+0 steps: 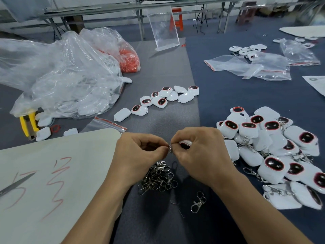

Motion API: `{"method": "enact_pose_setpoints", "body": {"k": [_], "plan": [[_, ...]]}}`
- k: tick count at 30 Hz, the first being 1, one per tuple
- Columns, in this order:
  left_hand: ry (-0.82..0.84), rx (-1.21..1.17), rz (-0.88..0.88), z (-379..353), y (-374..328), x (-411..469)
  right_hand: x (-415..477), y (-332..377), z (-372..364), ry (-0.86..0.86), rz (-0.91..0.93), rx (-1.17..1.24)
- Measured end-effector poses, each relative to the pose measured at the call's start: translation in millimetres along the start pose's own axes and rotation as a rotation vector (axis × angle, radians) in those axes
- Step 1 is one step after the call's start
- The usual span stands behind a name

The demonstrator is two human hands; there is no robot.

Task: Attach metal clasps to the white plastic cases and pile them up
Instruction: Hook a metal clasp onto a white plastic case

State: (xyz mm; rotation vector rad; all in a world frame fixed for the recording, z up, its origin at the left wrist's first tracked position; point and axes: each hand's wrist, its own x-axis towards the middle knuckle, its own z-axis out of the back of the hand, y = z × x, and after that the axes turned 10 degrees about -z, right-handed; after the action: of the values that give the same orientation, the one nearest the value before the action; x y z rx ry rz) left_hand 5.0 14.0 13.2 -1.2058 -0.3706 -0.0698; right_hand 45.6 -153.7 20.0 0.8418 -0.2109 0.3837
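Nearest, the left hand (pixel 140 148) pinched a clasp (pixel 170 149) against the white case (pixel 186 143) gripped in the right hand (pixel 198 147). Clasped cases (pixel 274 155) lay piled at right; bare cases (pixel 158 101) beyond and a heap of clasps (pixel 158 178) suggested plenty left.

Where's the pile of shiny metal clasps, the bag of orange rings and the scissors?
Pile of silver metal clasps (pixel 156 178): head view, middle of the heap.
Clear plastic bag of orange rings (pixel 129 61): head view, its orange-filled bulge.
Grey metal scissors (pixel 17 183): head view, on the blades.
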Motion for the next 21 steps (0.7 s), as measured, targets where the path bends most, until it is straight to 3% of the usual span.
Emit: {"method": "enact_pose_setpoints", "body": {"k": [14,21], "plan": [[0.162,-0.062,0.067,4.9,-0.4,1.5,0.0,2.2,5.8,0.102,0.099,0.092],[0.034,-0.037,0.041,-4.7,-1.1,-0.7,1.2,-1.0,2.8,0.082,0.083,0.133]]}}
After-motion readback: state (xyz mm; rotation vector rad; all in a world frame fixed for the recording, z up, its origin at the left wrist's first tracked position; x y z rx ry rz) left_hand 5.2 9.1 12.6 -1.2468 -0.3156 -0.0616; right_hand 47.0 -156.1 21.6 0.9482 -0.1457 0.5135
